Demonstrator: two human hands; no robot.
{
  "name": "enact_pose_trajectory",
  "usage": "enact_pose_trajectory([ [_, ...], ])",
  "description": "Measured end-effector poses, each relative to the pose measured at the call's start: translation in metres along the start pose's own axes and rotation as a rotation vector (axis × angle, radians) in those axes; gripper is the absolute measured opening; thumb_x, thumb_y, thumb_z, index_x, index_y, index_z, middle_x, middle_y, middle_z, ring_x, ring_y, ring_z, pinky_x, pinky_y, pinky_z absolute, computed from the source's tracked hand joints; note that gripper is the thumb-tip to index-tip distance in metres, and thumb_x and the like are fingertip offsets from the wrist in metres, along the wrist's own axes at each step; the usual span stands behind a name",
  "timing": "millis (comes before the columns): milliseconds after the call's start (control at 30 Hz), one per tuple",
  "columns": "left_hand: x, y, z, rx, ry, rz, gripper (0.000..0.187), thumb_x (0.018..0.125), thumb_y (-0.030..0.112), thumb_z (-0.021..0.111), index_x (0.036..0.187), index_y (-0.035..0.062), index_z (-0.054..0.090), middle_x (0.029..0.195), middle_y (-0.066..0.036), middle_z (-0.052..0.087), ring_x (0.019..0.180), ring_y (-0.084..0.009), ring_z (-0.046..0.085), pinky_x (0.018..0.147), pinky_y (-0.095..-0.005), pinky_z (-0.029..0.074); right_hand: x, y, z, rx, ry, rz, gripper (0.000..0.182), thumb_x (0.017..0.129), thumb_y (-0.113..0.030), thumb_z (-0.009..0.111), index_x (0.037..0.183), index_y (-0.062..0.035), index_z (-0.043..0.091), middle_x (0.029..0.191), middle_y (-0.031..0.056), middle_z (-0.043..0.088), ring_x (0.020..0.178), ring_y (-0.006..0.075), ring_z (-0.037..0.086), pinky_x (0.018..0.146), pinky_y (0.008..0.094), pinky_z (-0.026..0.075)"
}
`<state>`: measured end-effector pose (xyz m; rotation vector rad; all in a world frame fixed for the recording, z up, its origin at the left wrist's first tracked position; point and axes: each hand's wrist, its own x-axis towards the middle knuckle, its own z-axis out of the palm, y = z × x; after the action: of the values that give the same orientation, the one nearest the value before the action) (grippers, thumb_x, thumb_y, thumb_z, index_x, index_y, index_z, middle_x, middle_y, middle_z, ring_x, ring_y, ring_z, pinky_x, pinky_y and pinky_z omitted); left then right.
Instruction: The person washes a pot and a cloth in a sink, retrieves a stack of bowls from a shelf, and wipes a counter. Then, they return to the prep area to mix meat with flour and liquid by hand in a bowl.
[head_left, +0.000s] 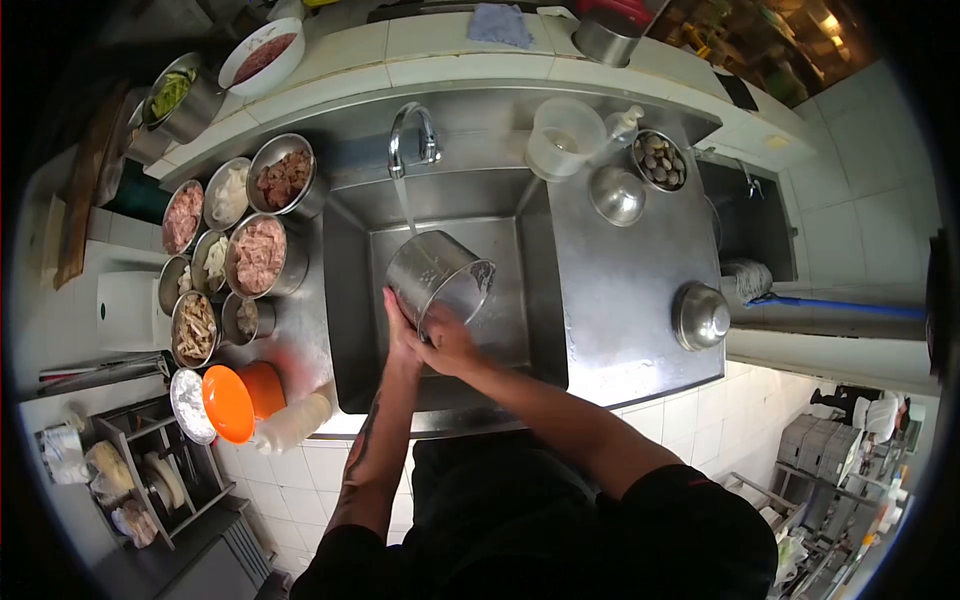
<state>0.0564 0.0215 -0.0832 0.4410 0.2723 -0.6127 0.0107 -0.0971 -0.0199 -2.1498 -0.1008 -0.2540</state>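
Standing at the grey metal bench [640,290], we have steel bowls of pale raw meat [298,262] on the left, near an orange plastic container [229,404]. In the grey sink [345,300], our left hand [400,322] cups a tilted silver metal pot [430,268], its grip curved against the wall. Water from the chrome tap [430,150] meets the pot. Our right hand [449,343] is at its rim, its grip partly hidden, so we cannot tell how closed. An upturned steel bowl [702,316] sits right.

Looks forward and steeply down from head height, close above a rectangular grey steel sink [545,300]; reaches from the black-clad torso [510,490] at bottom to a white-tiled ledge [440,68] at top, curving widely.
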Motion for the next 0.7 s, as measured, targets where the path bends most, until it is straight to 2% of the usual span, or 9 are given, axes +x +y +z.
enact_pose_trajectory([
  [133, -0.016, -0.023, 0.019, 0.211, 0.180, 0.027, 0.059, 0.097, 0.058, 0.049, 0.137, 0.0142, 0.047, 0.135, -0.006, 0.053, 0.120, -0.0253, 0.055, 0.096, -0.0419, 0.049, 0.032, 0.043, 0.017, 0.781, -0.139, 0.948, 0.056, 0.095, -0.054, 0.054, 0.107, -0.0016, 0.071, 0.098, 0.0221, 0.071, 0.100, 0.0419, 0.065, 0.091, 0.0434, 0.050],
  [167, -0.009, -0.042, 0.008, 0.111, 0.200, 0.124, 0.060, 0.096, 0.058, 0.050, 0.137, 0.0149, 0.048, 0.136, -0.007, 0.054, 0.121, -0.0247, 0.055, 0.098, -0.0427, 0.048, 0.026, 0.044, 0.027, 0.778, -0.140, 0.948, 0.056, 0.095, -0.054, 0.054, 0.107, -0.0016, 0.071, 0.098, 0.0221, 0.071, 0.100, 0.0419, 0.065, 0.091, 0.0434, 0.050],
  [233, 0.008, -0.021, -0.023, -0.287, -0.529, -0.048, 0.061, 0.096, 0.060, 0.049, 0.137, 0.0154, 0.049, 0.136, -0.009, 0.054, 0.123, -0.0251, 0.053, 0.101, -0.0434, 0.046, 0.010, 0.004, 0.019, 0.617, -0.062, 0.556, 0.067, 0.095, -0.064, 0.042, 0.115, -0.0053, 0.069, 0.114, 0.0247, 0.067, 0.107, 0.0396, 0.063, 0.090, 0.0444, 0.050],
  [300, -0.007, -0.014, 0.012, -0.107, -0.206, -0.012, 0.058, 0.095, 0.058, 0.053, 0.134, 0.0150, 0.051, 0.131, -0.005, 0.057, 0.122, -0.0231, 0.054, 0.101, -0.0413, 0.046, 0.007, 0.011, -0.001, 0.074, -0.056, 0.138, 0.082, 0.093, -0.073, 0.037, 0.106, 0.0014, 0.070, 0.103, 0.0252, 0.070, 0.106, 0.0374, 0.066, 0.089, 0.0425, 0.049],
  [367, -0.007, -0.017, 0.021, 0.072, 0.162, 0.064, 0.058, 0.095, 0.058, 0.054, 0.132, 0.0133, 0.052, 0.124, -0.003, 0.059, 0.117, -0.0222, 0.056, 0.101, -0.0385, 0.046, 0.036, 0.003, -0.025, 0.101, -0.462, 0.611, 0.059, 0.096, -0.057, 0.050, 0.113, -0.0038, 0.069, 0.117, 0.0203, 0.067, 0.108, 0.0314, 0.063, 0.094, 0.0378, 0.047],
  [433, -0.017, -0.033, 0.046, -0.004, 0.261, 0.118, 0.053, 0.095, 0.058, 0.054, 0.124, 0.0137, 0.056, 0.110, -0.002, 0.062, 0.102, -0.0207, 0.061, 0.089, -0.0369, 0.051, 0.033, 0.028, 0.016, 0.464, -0.346, 0.932, 0.054, 0.095, -0.053, 0.053, 0.114, -0.0050, 0.069, 0.114, 0.0237, 0.067, 0.110, 0.0374, 0.063, 0.094, 0.0401, 0.048],
  [500, -0.013, -0.016, 0.028, -0.086, 0.019, 0.067, 0.044, 0.097, 0.054, 0.054, 0.118, 0.0155, 0.058, 0.101, -0.002, 0.063, 0.093, -0.0187, 0.062, 0.082, -0.0357, 0.052, 0.011, 0.009, 0.028, 0.739, -0.069, 0.561, 0.059, 0.095, -0.058, 0.049, 0.115, -0.0061, 0.069, 0.107, 0.0225, 0.070, 0.101, 0.0367, 0.067, 0.086, 0.0406, 0.052],
  [567, -0.008, -0.008, 0.026, 0.018, 0.171, 0.155, 0.045, 0.096, 0.058, 0.053, 0.113, 0.0165, 0.059, 0.094, -0.003, 0.063, 0.085, -0.0173, 0.061, 0.074, -0.0341, 0.052, 0.006, 0.021, 0.011, 0.203, -0.015, 0.069, 0.065, 0.097, -0.061, 0.046, 0.114, -0.0029, 0.069, 0.102, 0.0165, 0.072, 0.092, 0.0286, 0.069, 0.082, 0.0377, 0.052],
  [700, -0.009, -0.013, 0.016, 0.107, 0.138, 0.087, 0.052, 0.095, 0.062, 0.051, 0.118, 0.0157, 0.058, 0.103, -0.002, 0.062, 0.100, -0.0184, 0.060, 0.088, -0.0394, 0.050, 0.033, 0.032, 0.019, 0.522, -0.324, 0.943, 0.060, 0.099, -0.053, 0.045, 0.113, 0.0005, 0.068, 0.106, 0.0126, 0.072, 0.106, 0.0230, 0.065, 0.091, 0.0354, 0.049],
])
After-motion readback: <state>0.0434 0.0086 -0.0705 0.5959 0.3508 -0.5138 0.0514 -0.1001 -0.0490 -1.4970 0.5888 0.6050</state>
